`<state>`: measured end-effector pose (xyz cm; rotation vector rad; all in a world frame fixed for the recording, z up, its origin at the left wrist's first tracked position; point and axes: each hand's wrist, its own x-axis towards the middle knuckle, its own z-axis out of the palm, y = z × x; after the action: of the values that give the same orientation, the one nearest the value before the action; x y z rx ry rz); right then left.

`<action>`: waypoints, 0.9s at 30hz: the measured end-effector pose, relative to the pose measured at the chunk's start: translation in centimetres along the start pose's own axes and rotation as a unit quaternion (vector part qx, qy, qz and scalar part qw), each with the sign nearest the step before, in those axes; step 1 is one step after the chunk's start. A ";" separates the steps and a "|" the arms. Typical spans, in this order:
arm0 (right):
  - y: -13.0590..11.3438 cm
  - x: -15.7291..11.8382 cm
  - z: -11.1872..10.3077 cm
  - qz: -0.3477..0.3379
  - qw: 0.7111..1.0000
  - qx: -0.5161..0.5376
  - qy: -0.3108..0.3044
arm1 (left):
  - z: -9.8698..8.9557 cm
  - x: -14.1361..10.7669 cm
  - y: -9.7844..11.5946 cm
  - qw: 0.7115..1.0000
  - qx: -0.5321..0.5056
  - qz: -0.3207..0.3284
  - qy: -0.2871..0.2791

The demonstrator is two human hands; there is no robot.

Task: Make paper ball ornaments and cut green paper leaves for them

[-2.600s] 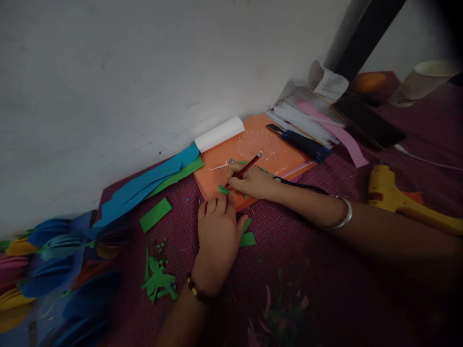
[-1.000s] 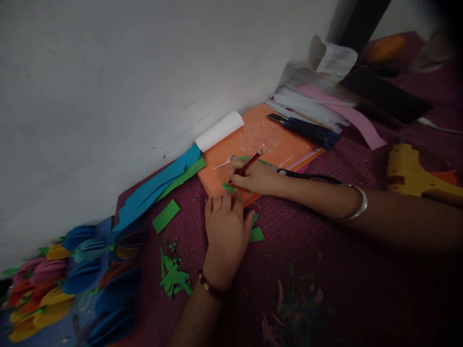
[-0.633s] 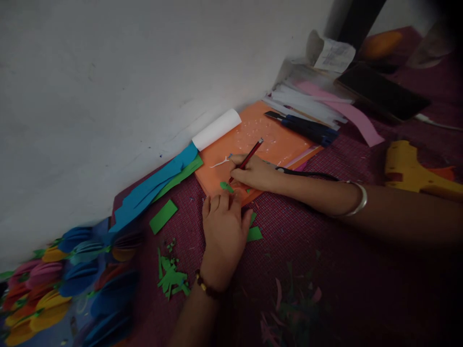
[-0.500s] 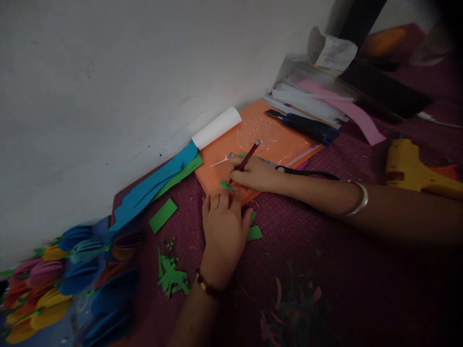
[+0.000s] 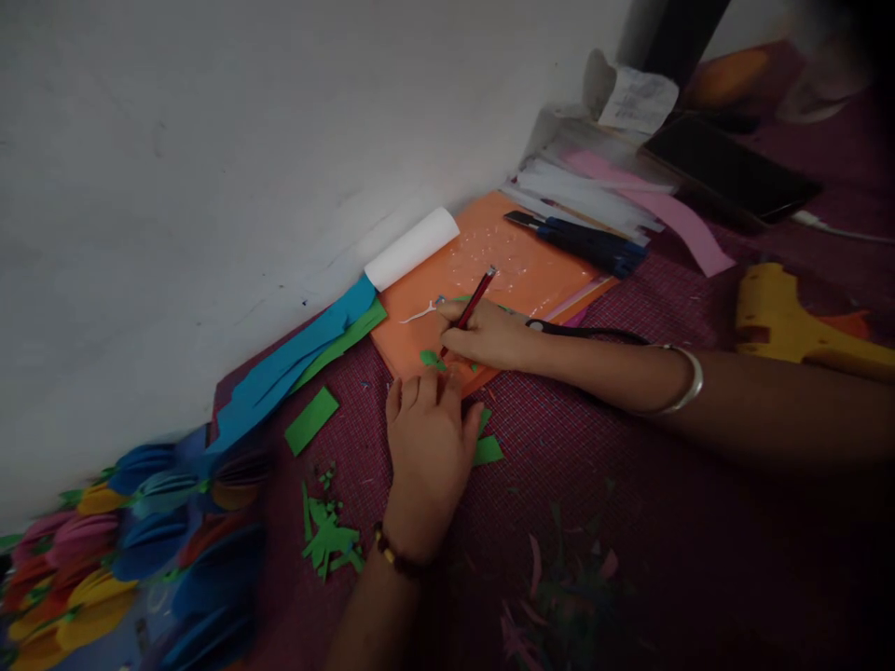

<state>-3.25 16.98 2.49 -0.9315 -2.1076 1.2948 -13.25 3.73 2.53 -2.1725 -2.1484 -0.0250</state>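
Observation:
My right hand is closed round a red and black pencil, its tip down by a small green paper leaf on the orange sheet. Flat on the near edge of that sheet lies my left hand, fingers spread a little, beside the leaf. Green paper pieces show just right of my left thumb. A white paper roll rests along the sheet's far left edge, and a thin white scrap lies near my right fingertips.
Blue paper strips, a green rectangle and green scraps lie left; colourful paper ornaments further left. Box cutters, a phone, a pink strip and a yellow glue gun are right. A wall stands behind.
The whole view has shifted slightly, so most things appear a little further left. Both hands keep nearly the same place on the orange sheet, and the pencil is still held.

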 end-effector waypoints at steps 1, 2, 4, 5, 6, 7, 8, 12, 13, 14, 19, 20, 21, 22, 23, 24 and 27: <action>-0.1 0.0 0.0 -0.003 1.000 -0.011 0.000 | 0.0 0.0 0.0 1.000 0.001 0.000 0.002; -0.2 0.0 0.0 -0.004 1.000 -0.020 0.003 | 0.0 0.1 0.0 1.000 0.001 0.000 0.004; -0.3 0.0 0.0 -0.004 0.999 -0.031 0.009 | 0.0 0.1 0.0 1.000 0.002 0.000 0.006; -0.2 0.0 0.1 -0.004 0.999 -0.032 0.012 | 0.0 0.1 0.0 1.000 0.002 -0.001 0.005; -0.1 0.1 0.2 -0.008 0.999 -0.033 0.015 | 0.0 0.1 0.0 1.000 0.003 -0.002 0.004; 0.1 0.1 0.3 -0.013 0.999 -0.033 0.020 | 0.0 0.1 0.1 1.000 0.003 -0.003 0.002; 0.3 0.1 0.4 -0.020 0.999 -0.032 0.025 | -0.1 0.1 0.1 1.000 0.003 -0.004 0.002; 1.0 0.3 0.5 -0.041 0.999 -0.019 0.026 | -0.1 0.1 0.3 1.000 0.005 -0.003 -0.003; 1.1 0.3 0.5 -0.049 0.998 -0.021 0.020 | -0.1 0.1 0.3 1.000 0.005 -0.003 -0.004; 1.2 0.4 0.5 -0.059 0.998 -0.026 0.014 | -0.1 0.1 0.3 1.000 0.005 -0.003 -0.005; 1.1 0.5 0.7 -0.087 0.995 -0.056 0.003 | -0.1 0.1 0.4 1.000 0.013 -0.002 -0.007; 1.1 0.5 0.8 -0.083 0.995 -0.060 0.002 | -0.1 0.1 0.4 1.000 0.015 -0.002 -0.008; 1.1 0.5 0.8 -0.079 0.995 -0.066 0.002 | -0.1 0.0 0.4 1.000 0.016 -0.002 -0.008; 1.1 0.5 0.9 -0.077 0.995 -0.071 0.002 | -0.1 0.0 0.4 1.000 0.017 -0.002 -0.007; 1.0 0.5 0.9 -0.077 0.994 -0.074 0.001 | -0.1 0.0 0.4 1.000 0.018 -0.003 -0.007; 1.0 0.5 0.9 -0.079 0.994 -0.076 0.002 | -0.1 0.0 0.4 1.000 0.018 -0.003 -0.006; 0.9 0.4 0.7 -0.073 0.995 -0.067 0.010 | -0.1 0.0 0.4 1.000 0.018 -0.003 -0.006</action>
<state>-3.75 17.19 1.45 -0.8229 -2.2242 1.0770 -12.87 3.72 2.60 -2.1516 -2.1446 0.0269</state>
